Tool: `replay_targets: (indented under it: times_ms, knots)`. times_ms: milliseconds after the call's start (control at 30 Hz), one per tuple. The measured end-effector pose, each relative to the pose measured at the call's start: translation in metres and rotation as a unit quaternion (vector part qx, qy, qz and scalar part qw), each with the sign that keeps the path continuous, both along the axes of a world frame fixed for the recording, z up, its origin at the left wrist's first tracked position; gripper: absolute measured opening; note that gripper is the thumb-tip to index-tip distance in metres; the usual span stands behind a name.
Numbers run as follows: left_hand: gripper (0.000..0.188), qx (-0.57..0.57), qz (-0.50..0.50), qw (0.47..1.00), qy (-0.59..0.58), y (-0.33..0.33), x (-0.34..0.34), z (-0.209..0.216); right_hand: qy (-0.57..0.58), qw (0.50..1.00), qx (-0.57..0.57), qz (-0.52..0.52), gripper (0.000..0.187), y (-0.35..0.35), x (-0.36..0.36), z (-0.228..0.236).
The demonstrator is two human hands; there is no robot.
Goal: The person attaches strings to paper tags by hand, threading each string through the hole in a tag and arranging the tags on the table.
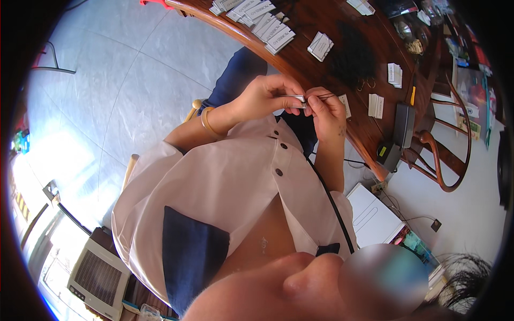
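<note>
Left hand [266, 95] pinching small card [297, 98], right hand [327, 111] meeting it

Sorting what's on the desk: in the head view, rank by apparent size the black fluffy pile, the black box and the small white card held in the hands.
1. Black fluffy pile
2. Black box
3. Small white card, held between left hand and right hand

The card is partly hidden by fingers.

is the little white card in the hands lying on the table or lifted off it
Lifted off it. The small white card is pinched between the left hand and right hand, above the lap, short of the wooden table's edge.
</note>
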State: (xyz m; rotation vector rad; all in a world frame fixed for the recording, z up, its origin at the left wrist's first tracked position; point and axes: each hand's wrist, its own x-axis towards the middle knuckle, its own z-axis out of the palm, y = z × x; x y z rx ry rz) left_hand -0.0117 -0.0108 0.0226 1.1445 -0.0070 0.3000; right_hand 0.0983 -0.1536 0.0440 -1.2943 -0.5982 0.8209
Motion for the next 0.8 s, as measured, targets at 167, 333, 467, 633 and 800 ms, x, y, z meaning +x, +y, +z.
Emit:
replay_targets:
  times_ms: [167,333,467,633,800]
  knots:
    - [0.009,0.102,0.007,0.991,-0.09,0.002,0.0,-0.002,-0.031,0.999,-0.023,0.015,0.007,0.002,0.0,-0.002]
    - [0.012,0.017,0.022,1.0,0.005,0.003,0.001,-0.003,-0.034,0.998,0.038,-0.047,0.008,-0.002,0.001,0.013]
    - [0.014,-0.052,0.011,0.999,0.001,0.002,0.005,-0.004,-0.105,0.994,0.002,-0.038,0.01,0.002,-0.001,0.021]
    - [0.015,-0.059,0.036,0.997,0.029,-0.002,0.008,-0.009,-0.063,0.997,-0.029,0.022,0.013,0.001,0.005,0.015]
    - [0.016,-0.01,0.023,0.999,0.036,-0.001,0.007,-0.012,-0.055,0.998,-0.041,0.014,0.013,0.001,0.006,0.008]
